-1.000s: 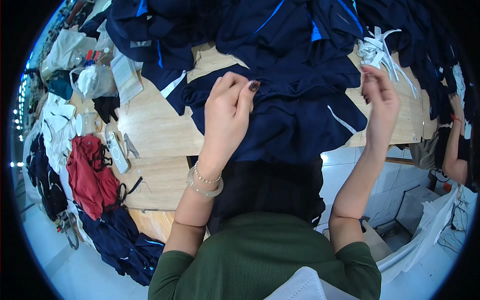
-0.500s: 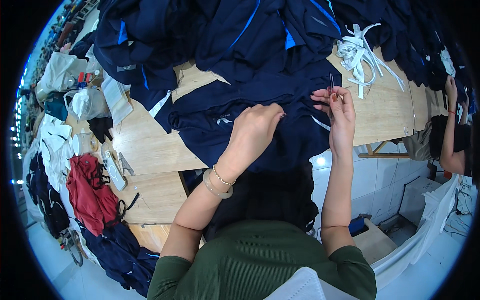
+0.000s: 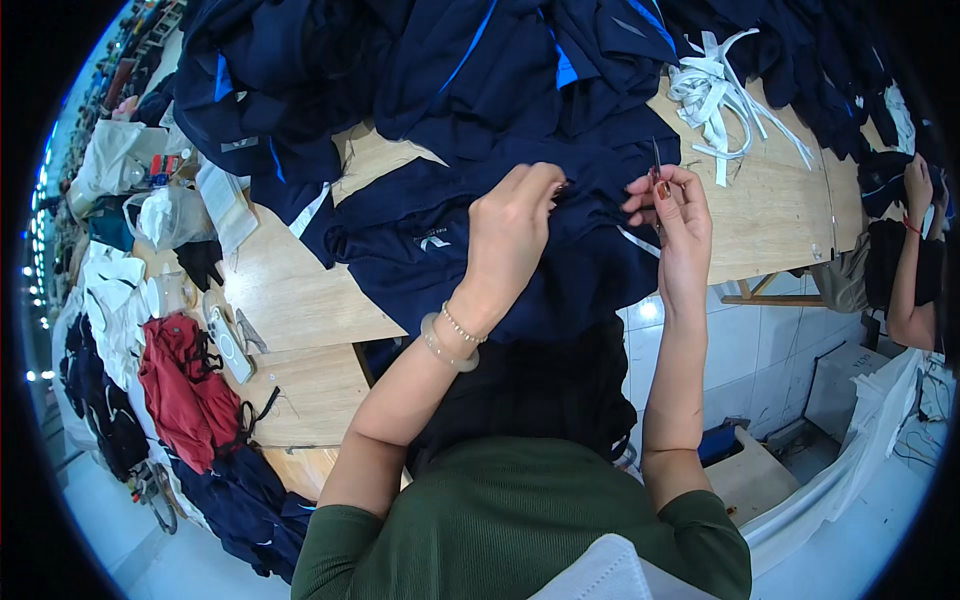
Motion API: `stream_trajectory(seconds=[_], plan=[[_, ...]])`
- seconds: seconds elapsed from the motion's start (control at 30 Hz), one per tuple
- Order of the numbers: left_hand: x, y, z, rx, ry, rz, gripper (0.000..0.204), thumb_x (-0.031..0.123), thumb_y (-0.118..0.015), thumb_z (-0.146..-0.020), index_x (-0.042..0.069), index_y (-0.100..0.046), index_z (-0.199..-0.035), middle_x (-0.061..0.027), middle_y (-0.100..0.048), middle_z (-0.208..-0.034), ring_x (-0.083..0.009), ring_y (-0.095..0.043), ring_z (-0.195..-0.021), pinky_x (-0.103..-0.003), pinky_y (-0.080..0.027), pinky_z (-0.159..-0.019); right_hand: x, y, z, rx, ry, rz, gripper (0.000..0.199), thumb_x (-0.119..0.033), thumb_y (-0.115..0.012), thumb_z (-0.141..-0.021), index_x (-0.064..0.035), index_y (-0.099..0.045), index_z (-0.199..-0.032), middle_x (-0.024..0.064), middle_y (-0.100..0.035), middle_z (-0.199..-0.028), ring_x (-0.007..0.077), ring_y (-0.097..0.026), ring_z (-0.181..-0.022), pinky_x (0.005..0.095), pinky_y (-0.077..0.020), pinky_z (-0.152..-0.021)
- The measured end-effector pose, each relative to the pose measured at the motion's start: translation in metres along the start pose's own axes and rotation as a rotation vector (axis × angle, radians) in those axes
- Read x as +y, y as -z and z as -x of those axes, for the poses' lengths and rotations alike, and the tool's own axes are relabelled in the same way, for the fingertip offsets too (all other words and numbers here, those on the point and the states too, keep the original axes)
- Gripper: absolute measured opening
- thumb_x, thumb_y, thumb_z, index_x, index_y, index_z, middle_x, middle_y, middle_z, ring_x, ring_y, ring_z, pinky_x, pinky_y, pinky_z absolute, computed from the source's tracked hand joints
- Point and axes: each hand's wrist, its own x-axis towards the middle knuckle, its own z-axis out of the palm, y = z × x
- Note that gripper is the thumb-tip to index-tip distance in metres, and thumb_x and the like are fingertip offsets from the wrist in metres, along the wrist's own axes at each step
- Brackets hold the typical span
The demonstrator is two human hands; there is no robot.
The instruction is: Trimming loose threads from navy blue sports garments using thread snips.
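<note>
A dark navy garment [image 3: 390, 225] with a small white mark lies spread on the wooden table before me. Just above it is my left hand [image 3: 513, 222], its fingers curled together in a pinch; whatever they hold, if anything, is hidden. To the right, my right hand [image 3: 677, 222] closes around small scissors [image 3: 656, 156], whose thin blades point away from me. The handles are mostly covered by the fingers. A white strip [image 3: 638, 241] on the garment shows beside the right hand.
Piled navy garments with blue trim [image 3: 460, 70] fill the far side. White tapes [image 3: 715, 95] lie in a tangle at right. On the left are a phone [image 3: 230, 345], red cloth [image 3: 190, 390] and a plastic bag [image 3: 172, 215]. At far right, another person's hand [image 3: 917, 185] touches dark cloth.
My left hand has risen away from me and slightly left. My right hand stays in place while the scissors tilt a little. The other person's hand has shifted right and nearer.
</note>
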Motion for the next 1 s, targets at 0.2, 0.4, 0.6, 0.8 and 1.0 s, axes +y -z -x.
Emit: stream_trajectory(seconds=[0.2, 0.4, 0.6, 0.8, 1.0], plan=[[0.005, 0.012, 0.026, 0.037, 0.112, 0.060, 0.006, -0.007, -0.065, -0.086, -0.003, -0.067, -0.090, -0.0134, -0.072, -0.100, -0.0213, -0.071, -0.082, -0.027, -0.055, -0.073, -0.031, -0.008, 0.003, -0.055, -0.156, 0.056, 0.012, -0.009, -0.068, -0.091, 0.0003, -0.065, -0.096, -0.0003, -0.065, -0.075, 0.0010, -0.045, -0.057, 0.0169, -0.0318, -0.054], [0.008, 0.014, 0.034, 0.029, 0.172, 0.099, 0.006, -0.006, -0.068, -0.083, -0.003, -0.069, -0.088, -0.0165, -0.065, -0.122, -0.0251, -0.070, -0.095, -0.030, -0.056, -0.079, -0.036, -0.022, 0.010, -0.176, -0.300, 0.240, 0.010, -0.011, -0.067, -0.089, -0.0023, -0.066, -0.093, -0.0077, -0.056, -0.066, -0.0029, -0.035, -0.052, 0.0173, -0.0204, -0.048], [0.011, 0.018, 0.036, 0.030, 0.156, 0.105, 0.008, -0.011, -0.065, -0.084, -0.004, -0.067, -0.088, -0.0146, -0.058, -0.125, -0.0235, -0.068, -0.095, -0.029, -0.057, -0.077, -0.034, -0.031, 0.007, -0.164, -0.199, 0.344, 0.012, -0.010, -0.067, -0.092, 0.0016, -0.063, -0.095, 0.0017, -0.069, -0.081, 0.0007, -0.050, -0.062, 0.0154, -0.0379, -0.061], [-0.001, 0.011, 0.025, 0.135, 0.319, 0.586, 0.004, -0.007, -0.051, -0.096, -0.004, -0.050, -0.094, -0.0165, -0.065, -0.112, -0.0183, -0.065, -0.079, -0.027, -0.054, -0.070, -0.030, -0.041, 0.004, -0.155, -0.030, 0.318, 0.021, -0.017, -0.055, -0.101, 0.0024, -0.053, -0.108, 0.0104, -0.071, -0.095, 0.0064, -0.058, -0.060, 0.0207, -0.0440, -0.053], [-0.022, 0.018, 0.002, 0.130, 0.194, 0.409, 0.007, -0.002, -0.047, -0.101, -0.004, -0.047, -0.094, -0.0201, -0.067, -0.110, -0.0191, -0.066, -0.096, -0.027, -0.051, -0.084, 0.000, -0.028, 0.025, -0.265, -0.202, 0.363, 0.023, -0.024, -0.051, -0.103, -0.0006, -0.051, -0.107, 0.0133, -0.072, -0.102, 0.0138, -0.069, -0.074, 0.0230, -0.0497, -0.058]])
